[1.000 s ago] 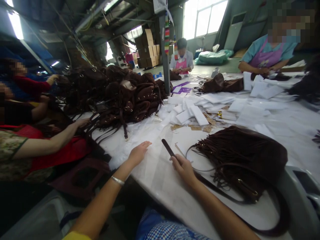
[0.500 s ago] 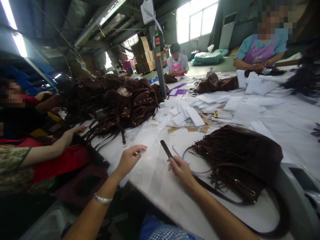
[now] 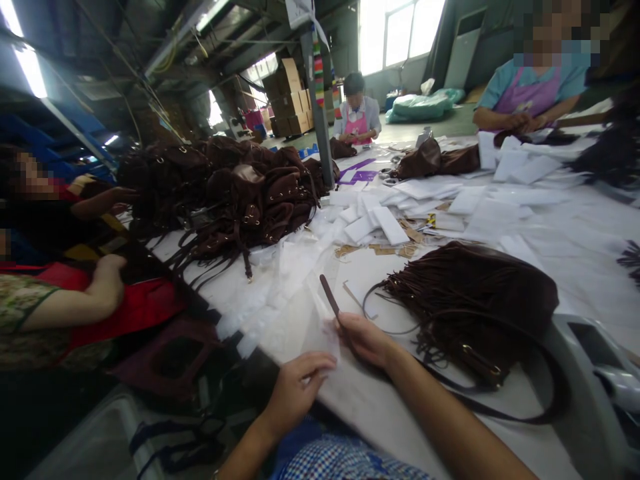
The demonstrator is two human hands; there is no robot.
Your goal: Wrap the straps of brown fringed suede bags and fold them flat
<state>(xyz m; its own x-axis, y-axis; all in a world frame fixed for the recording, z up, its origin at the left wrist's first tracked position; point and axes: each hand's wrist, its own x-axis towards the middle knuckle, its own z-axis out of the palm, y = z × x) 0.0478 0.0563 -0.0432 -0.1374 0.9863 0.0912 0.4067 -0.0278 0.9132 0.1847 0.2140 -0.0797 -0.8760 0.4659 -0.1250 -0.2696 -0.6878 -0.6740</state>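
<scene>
My right hand [image 3: 363,337] rests on the white table [image 3: 575,247] and grips the dark brown strap [image 3: 329,296] of a fringed brown bag [image 3: 475,303] lying just to its right. The strap's free end sticks up and away from my fingers. My left hand [image 3: 296,390] is at the table's near edge, fingers pinched on a thin clear plastic sheet [image 3: 320,333] that reaches up to my right hand. More clear plastic sheets [image 3: 280,280] lie spread to the left.
A heap of brown bags [image 3: 235,193] fills the left part of the table. White folded paper pieces [image 3: 380,223] and tan tags [image 3: 395,250] lie beyond. Other people sit at left and work at the far side. A post [image 3: 317,100] stands mid-table.
My left hand has pulled back from the plastic pile to the near table edge, drawing a clear sheet with it. My right hand keeps its hold on the strap.
</scene>
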